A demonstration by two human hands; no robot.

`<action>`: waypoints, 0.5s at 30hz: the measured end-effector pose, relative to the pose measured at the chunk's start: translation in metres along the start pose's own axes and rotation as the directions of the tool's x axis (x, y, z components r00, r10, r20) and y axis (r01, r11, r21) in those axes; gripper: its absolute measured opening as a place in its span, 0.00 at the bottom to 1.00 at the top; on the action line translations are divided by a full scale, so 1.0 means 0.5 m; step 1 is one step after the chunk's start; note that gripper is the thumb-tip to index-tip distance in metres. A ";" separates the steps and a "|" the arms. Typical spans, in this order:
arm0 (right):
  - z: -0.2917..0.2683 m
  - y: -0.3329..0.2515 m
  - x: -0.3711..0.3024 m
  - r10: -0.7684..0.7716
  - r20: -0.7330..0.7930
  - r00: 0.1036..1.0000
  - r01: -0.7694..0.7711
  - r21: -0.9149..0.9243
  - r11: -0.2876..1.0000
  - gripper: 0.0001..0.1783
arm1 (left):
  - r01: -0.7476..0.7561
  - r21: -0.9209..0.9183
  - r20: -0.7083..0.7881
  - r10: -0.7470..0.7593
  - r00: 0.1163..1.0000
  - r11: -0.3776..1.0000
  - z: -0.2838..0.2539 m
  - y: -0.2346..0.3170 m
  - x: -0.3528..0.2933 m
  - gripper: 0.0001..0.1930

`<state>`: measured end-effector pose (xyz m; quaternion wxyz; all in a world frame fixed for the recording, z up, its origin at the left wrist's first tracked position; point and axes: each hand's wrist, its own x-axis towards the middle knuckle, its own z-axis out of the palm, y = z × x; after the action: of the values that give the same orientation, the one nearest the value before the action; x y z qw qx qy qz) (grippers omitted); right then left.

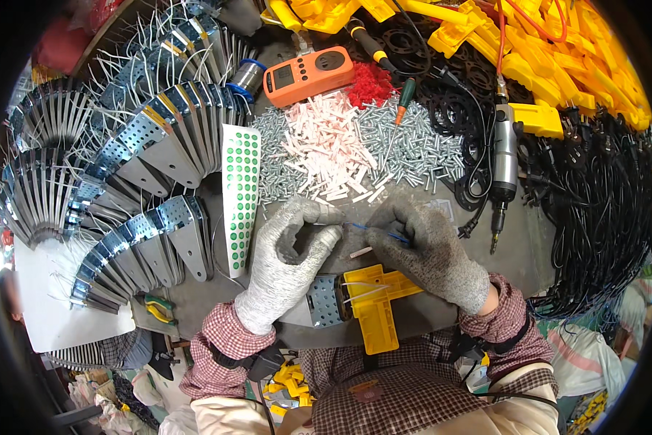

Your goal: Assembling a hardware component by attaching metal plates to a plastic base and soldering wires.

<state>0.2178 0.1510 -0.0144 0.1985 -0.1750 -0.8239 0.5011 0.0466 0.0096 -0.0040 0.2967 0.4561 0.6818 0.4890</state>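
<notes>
My left hand (286,246), in a light grey glove, is closed in a pinch, thumb against fingers. Across from it my right hand (434,250), in a darker, stained glove, pinches a thin blue wire (359,226). The wire spans the small gap to the left fingertips; its end there is hidden. Beneath the hands lies a yellow plastic housing (373,319) at the table's near edge, joined to a perforated metal plate (326,301). Thin white wires lie across the housing. A short pale sleeve (361,252) is just above it, between the hands.
Screws (420,148) and pale sleeves (326,138) lie heaped ahead, below an orange meter (308,76). A power screwdriver (505,159) hangs at right beside black cords (594,203). Left are metal plate stacks (148,246), a green-dotted sticker sheet (239,196) and pliers (159,309). Yellow housings (550,61) fill the far right.
</notes>
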 end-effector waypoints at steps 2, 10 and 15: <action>-0.001 0.001 -0.001 -0.031 -0.010 0.999 0.031 0.005 1.000 0.06 | 0.229 -0.229 0.029 -0.229 0.973 0.946 0.004 0.009 -0.002 0.09; -0.008 -0.011 0.016 -0.092 0.151 0.984 0.065 0.173 0.983 0.22 | 0.075 -0.171 0.178 -0.044 0.983 0.982 0.030 -0.003 0.000 0.12; -0.032 0.015 0.010 -0.089 0.193 0.977 0.059 0.158 0.986 0.22 | 0.079 0.042 0.127 -0.084 0.988 0.996 0.010 -0.015 0.001 0.14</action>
<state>0.2223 0.1690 -0.0136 0.1463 -0.0775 -0.8052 0.5695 0.0483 0.0113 -0.0125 0.3514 0.4637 0.6881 0.4335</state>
